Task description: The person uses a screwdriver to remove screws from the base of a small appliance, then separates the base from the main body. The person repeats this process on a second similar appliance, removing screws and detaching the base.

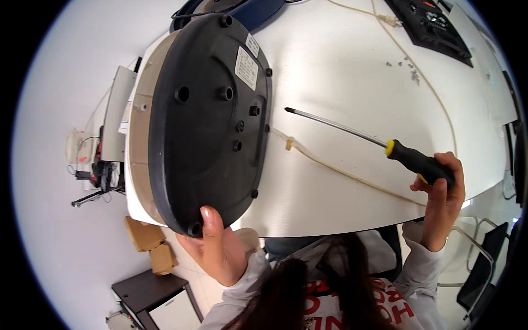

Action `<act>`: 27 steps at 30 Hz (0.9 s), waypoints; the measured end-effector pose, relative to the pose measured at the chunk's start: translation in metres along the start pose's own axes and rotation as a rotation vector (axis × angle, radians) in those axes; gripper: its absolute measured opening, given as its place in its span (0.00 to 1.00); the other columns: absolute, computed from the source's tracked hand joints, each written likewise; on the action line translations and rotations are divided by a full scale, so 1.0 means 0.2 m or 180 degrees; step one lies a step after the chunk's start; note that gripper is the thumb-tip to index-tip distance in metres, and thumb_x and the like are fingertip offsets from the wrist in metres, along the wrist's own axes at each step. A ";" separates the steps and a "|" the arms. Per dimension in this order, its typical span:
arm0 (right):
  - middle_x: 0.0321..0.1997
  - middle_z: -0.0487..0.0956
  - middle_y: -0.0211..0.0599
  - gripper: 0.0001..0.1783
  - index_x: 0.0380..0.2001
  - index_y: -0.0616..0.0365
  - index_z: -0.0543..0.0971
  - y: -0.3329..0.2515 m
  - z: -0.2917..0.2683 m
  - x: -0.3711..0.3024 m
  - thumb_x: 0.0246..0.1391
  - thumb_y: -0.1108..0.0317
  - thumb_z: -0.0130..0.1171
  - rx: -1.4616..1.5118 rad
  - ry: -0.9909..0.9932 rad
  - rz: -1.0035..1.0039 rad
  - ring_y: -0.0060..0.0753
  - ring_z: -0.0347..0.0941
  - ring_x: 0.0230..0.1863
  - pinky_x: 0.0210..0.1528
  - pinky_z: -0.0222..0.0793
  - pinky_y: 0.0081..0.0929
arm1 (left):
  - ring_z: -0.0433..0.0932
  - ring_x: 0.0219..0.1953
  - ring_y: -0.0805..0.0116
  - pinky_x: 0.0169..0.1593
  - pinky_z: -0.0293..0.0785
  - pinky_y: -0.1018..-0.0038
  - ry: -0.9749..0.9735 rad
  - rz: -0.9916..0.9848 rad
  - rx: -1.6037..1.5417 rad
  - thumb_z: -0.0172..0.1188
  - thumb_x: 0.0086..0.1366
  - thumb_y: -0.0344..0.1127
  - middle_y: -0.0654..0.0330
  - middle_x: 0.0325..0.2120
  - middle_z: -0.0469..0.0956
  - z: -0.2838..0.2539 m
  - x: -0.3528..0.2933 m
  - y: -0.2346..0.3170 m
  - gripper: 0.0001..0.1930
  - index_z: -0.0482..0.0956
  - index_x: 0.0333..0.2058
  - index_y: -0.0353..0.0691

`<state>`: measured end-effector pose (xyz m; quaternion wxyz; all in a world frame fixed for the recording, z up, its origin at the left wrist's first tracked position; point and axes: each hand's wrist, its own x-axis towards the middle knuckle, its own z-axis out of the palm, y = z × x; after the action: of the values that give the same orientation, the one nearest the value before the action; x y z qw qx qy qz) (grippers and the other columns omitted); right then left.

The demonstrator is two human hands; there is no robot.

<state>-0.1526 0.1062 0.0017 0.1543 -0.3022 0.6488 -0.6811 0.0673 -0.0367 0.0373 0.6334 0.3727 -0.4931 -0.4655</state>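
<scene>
My left hand [218, 247] grips the near end of a black oval plastic base panel [209, 159], thumb on its face and the other fingers hidden beneath. The panel is tilted up, with several round screw holes and two white labels, and a beige housing rim [144, 104] shows along its left side. In my right hand [443, 201] is a screwdriver [410, 158] with a black and yellow handle, fingers wrapped round the grip. Its shaft points left, the dark tip apart from the panel. A pale cord [341, 173] runs from the panel's right edge across the table.
Loose small screws [412, 72] lie on the white table [324, 66] at the far right, near a black tray [432, 25]. Behind the panel sits a dark blue rounded object [264, 14]. Cardboard boxes [144, 234] and a dark cabinet [148, 294] stand at lower left.
</scene>
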 end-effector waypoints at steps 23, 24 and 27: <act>0.40 0.69 0.39 0.19 0.47 0.63 0.65 0.05 0.17 0.00 0.58 0.61 0.49 0.0473 -0.0100 0.0578 0.31 0.71 0.33 0.34 0.73 0.25 | 0.68 0.50 0.59 0.51 0.62 0.73 -0.1407 0.0095 0.0190 0.54 0.47 0.18 0.44 0.47 0.69 -0.09 0.06 0.06 0.24 0.69 0.47 0.29; 0.40 0.69 0.39 0.19 0.48 0.62 0.65 0.06 0.18 -0.01 0.58 0.62 0.49 0.0546 0.0014 0.0598 0.30 0.70 0.33 0.33 0.72 0.23 | 0.67 0.55 0.52 0.55 0.61 0.70 -0.1757 0.0309 0.0314 0.52 0.44 0.17 0.39 0.51 0.66 -0.11 0.09 0.06 0.28 0.68 0.50 0.30; 0.41 0.71 0.39 0.20 0.49 0.62 0.63 0.07 0.14 -0.01 0.59 0.60 0.49 0.0710 -0.0061 0.0745 0.29 0.70 0.34 0.34 0.72 0.20 | 0.64 0.56 0.47 0.57 0.59 0.66 -0.2229 0.0419 0.0173 0.52 0.40 0.20 0.41 0.54 0.64 -0.13 0.15 0.03 0.34 0.67 0.53 0.33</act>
<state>-0.1375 0.0838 -0.0125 0.2714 -0.2121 0.5984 -0.7234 0.0971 -0.0626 0.0451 0.4445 0.1747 -0.7154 -0.5100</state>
